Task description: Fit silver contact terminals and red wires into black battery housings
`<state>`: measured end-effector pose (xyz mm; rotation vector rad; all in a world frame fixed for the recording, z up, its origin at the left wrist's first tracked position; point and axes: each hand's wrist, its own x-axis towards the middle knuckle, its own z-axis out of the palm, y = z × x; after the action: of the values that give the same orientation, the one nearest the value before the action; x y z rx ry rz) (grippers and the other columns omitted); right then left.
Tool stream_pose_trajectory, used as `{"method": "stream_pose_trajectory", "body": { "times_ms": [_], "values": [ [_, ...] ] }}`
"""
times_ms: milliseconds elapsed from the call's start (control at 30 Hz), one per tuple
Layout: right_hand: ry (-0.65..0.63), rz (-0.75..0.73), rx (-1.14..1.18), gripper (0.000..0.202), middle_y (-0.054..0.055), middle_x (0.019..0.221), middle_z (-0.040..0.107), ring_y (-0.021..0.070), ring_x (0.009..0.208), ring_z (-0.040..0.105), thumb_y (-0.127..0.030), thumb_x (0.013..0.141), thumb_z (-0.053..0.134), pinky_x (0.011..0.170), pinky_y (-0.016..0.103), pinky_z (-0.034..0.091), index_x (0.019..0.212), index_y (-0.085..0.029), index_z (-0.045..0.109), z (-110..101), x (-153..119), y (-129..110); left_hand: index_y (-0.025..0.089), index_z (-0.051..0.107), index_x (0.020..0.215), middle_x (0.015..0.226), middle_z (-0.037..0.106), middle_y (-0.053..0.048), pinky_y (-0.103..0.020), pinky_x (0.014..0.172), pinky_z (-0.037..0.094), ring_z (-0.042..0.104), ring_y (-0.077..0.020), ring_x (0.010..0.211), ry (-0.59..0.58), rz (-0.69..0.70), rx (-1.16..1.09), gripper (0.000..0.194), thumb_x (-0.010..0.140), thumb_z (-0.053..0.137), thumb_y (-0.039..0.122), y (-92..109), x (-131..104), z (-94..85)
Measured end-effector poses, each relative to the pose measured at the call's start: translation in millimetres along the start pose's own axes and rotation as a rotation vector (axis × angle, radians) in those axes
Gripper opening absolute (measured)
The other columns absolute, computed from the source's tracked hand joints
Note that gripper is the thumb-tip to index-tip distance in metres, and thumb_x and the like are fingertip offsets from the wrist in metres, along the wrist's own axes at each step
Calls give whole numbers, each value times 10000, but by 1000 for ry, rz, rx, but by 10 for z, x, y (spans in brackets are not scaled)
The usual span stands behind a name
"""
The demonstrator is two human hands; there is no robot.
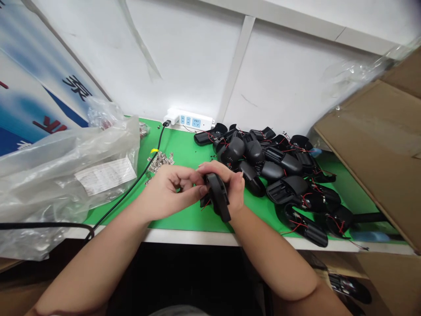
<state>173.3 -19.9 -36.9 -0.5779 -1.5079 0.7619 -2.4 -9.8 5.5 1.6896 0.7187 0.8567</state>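
Note:
My right hand is wrapped around a black plastic housing, held on edge above the green mat. A short red wire hangs from the housing's lower left side. My left hand has its thumb and fingers pinched together at the left edge of this housing; whatever sits between those fingertips is hidden. Just behind the left hand lies a loose pile of small silvery metal parts. To the right, many similar black housings with thin red wires are heaped on the mat.
A white power strip stands against the wall, with a black cable running from it toward the front left. Clear plastic bags with a paper label cover the left side. A cardboard box borders the right.

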Motion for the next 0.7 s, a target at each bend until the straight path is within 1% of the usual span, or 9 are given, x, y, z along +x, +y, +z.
{"method": "stream_pose_trajectory", "body": {
  "times_ms": [33, 100, 200, 300, 367, 467, 600, 700],
  "values": [
    [2, -7, 20, 689, 79, 1015, 793, 257, 963, 733, -562, 1111, 166, 896, 463, 588, 1114, -263, 787, 4, 3, -4, 137, 666, 702, 464, 423, 62, -176, 395, 246, 323, -52, 408, -17, -71, -48, 219, 824, 794, 266, -1, 4, -13],
    [10, -5, 12, 690, 82, 1010, 793, 260, 954, 732, -572, 1107, 168, 880, 464, 586, 1132, -264, 784, 10, 3, -6, 140, 666, 697, 440, 393, 71, -181, 375, 196, 292, -46, 379, -56, -162, -116, 245, 811, 821, 291, 3, 21, -43],
    [35, 10, 12, 696, 81, 988, 790, 259, 924, 728, -585, 1104, 171, 845, 455, 579, 1124, -264, 788, 16, -12, 3, 139, 705, 691, 422, 388, 72, -179, 373, 177, 282, -39, 371, -74, -236, -142, 254, 791, 854, 318, 15, 53, -89],
    [41, 21, 81, 666, 72, 978, 784, 251, 905, 719, -566, 1113, 193, 829, 442, 559, 1138, -268, 788, 32, -36, 14, 137, 702, 590, 407, 382, 63, -183, 377, 153, 265, -30, 383, -56, -302, -122, 316, 725, 911, 332, 26, 74, -129],
    [29, 54, 97, 680, 77, 969, 779, 257, 904, 715, -599, 1106, 194, 837, 449, 554, 1136, -261, 783, 53, -50, 20, 139, 687, 531, 399, 380, 56, -190, 379, 140, 264, -30, 388, -56, -319, -118, 352, 690, 935, 332, 28, 80, -147],
    [22, 92, 112, 695, 78, 965, 767, 260, 909, 707, -656, 1090, 198, 851, 448, 556, 1116, -261, 768, 96, -64, 36, 148, 721, 526, 389, 373, 50, -205, 381, 134, 265, -35, 392, -45, -292, -107, 332, 682, 939, 344, 19, 85, -155],
    [29, 73, 223, 595, 62, 1059, 734, 240, 977, 685, -626, 1106, 230, 891, 418, 553, 1156, -304, 728, 159, -83, 101, 152, 790, 606, 410, 387, 45, -212, 389, 139, 263, -37, 407, 21, -260, -46, 276, 706, 916, 376, 9, 99, -132],
    [47, 66, 226, 569, 53, 1013, 681, 236, 983, 656, -626, 1106, 214, 960, 426, 542, 1169, -313, 685, 182, -85, 167, 142, 777, 604, 417, 383, 49, -210, 391, 147, 275, -39, 407, 72, -270, -72, 302, 666, 925, 398, 11, 129, -98]
  ]
}}
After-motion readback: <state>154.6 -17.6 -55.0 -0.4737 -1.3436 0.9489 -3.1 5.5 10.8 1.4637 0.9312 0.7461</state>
